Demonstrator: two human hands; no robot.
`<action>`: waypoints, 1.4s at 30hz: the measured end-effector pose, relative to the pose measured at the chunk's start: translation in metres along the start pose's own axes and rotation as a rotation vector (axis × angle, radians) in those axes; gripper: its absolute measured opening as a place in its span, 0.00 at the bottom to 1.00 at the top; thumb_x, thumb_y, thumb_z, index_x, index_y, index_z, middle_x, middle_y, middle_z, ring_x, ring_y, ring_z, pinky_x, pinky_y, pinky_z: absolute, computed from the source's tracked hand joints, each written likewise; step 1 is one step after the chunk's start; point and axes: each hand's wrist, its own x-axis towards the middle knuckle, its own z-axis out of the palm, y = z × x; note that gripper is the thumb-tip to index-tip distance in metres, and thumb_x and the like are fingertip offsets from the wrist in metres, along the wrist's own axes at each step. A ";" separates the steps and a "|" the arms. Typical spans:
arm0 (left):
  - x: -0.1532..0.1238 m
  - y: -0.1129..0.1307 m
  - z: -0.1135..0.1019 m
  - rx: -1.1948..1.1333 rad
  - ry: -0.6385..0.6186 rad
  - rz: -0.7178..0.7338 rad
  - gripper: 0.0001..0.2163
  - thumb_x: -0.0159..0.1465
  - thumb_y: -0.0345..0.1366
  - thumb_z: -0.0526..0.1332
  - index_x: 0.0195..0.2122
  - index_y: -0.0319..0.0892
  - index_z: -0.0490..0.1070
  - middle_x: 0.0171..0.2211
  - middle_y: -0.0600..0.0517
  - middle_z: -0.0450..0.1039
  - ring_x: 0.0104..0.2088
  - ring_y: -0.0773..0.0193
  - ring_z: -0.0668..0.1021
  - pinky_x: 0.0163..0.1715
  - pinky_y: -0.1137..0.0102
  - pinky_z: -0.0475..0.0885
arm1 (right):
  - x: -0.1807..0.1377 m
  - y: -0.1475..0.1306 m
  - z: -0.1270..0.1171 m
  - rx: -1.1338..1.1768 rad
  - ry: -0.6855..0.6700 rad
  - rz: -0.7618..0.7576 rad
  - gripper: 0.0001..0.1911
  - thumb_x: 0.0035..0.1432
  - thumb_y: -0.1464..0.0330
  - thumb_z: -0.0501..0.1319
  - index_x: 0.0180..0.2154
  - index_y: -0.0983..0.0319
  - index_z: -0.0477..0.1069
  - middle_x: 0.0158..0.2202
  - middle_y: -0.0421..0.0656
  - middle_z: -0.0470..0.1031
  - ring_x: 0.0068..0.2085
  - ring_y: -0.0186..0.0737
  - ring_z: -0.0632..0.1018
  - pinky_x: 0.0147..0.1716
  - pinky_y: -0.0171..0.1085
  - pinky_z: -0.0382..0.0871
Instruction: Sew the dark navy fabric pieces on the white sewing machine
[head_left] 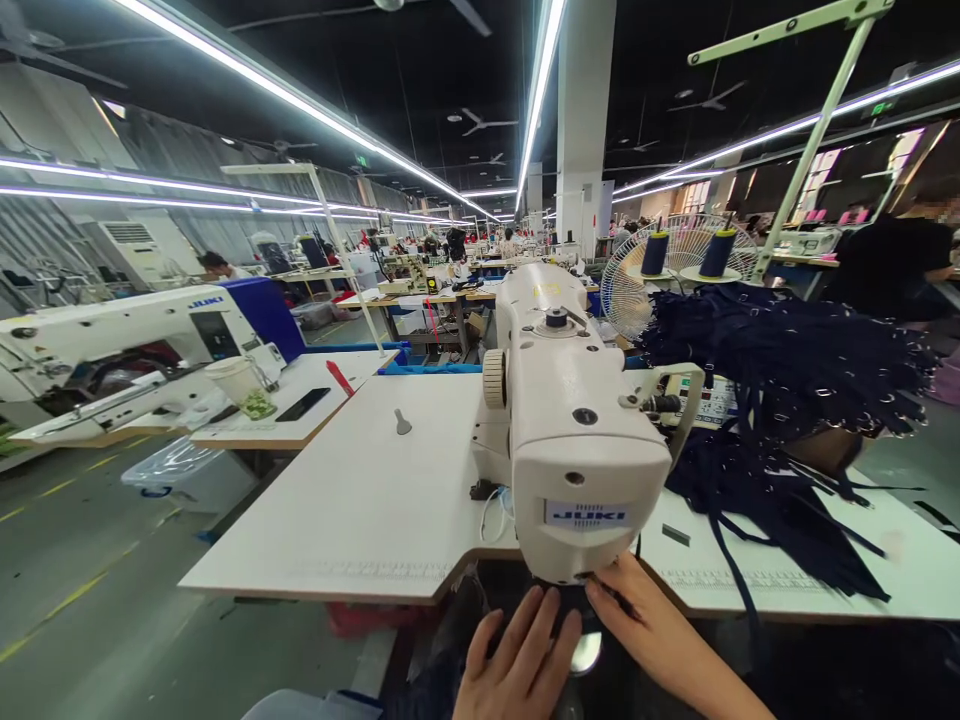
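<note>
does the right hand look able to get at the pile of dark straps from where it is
Probably yes. The right hand sits under the sewing machine head, and the pile of dark straps lies on the table to its right, loose ends trailing near it, nothing between.

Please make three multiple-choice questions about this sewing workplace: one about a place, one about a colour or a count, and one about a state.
1. Where does the pile of navy straps lie?
A. right of the sewing machine
B. left of it
C. on the floor

2. How many navy thread cones stand behind the machine?
A. one
B. two
C. four

3. How are the left hand and right hand placed?
A. both lifted high
B. both flat on dark fabric under the machine head
C. one holding scissors

Answers:
1 A, the pile covers the table's right side.
2 B, two cones stand on the stand.
3 B, both palms face down at the machine head.
</note>
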 end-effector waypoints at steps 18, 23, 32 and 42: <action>0.010 0.017 0.012 -0.001 0.217 -0.175 0.10 0.69 0.39 0.55 0.45 0.57 0.75 0.47 0.63 0.77 0.50 0.73 0.74 0.57 0.70 0.56 | 0.002 0.008 0.004 -0.121 0.032 -0.058 0.18 0.70 0.62 0.48 0.55 0.56 0.70 0.56 0.50 0.66 0.60 0.50 0.64 0.61 0.50 0.59; 0.014 0.019 0.010 -0.020 0.204 -0.226 0.09 0.69 0.42 0.55 0.45 0.59 0.74 0.45 0.64 0.78 0.46 0.74 0.77 0.50 0.70 0.60 | 0.001 0.007 0.005 -0.116 0.032 -0.043 0.19 0.70 0.62 0.48 0.56 0.56 0.69 0.57 0.51 0.65 0.60 0.50 0.65 0.61 0.51 0.59; 0.012 0.018 0.010 -0.020 0.194 -0.205 0.10 0.69 0.40 0.54 0.46 0.58 0.74 0.46 0.63 0.78 0.47 0.74 0.76 0.54 0.71 0.58 | 0.003 0.009 0.006 -0.139 0.044 -0.073 0.19 0.69 0.63 0.48 0.54 0.57 0.70 0.56 0.51 0.66 0.58 0.50 0.67 0.59 0.50 0.62; 0.015 0.017 0.001 -0.029 0.138 -0.192 0.14 0.70 0.37 0.50 0.46 0.57 0.74 0.46 0.62 0.78 0.46 0.72 0.78 0.46 0.70 0.62 | 0.001 0.011 0.008 -0.159 0.066 -0.071 0.19 0.69 0.62 0.48 0.53 0.57 0.72 0.55 0.52 0.67 0.59 0.53 0.67 0.58 0.53 0.63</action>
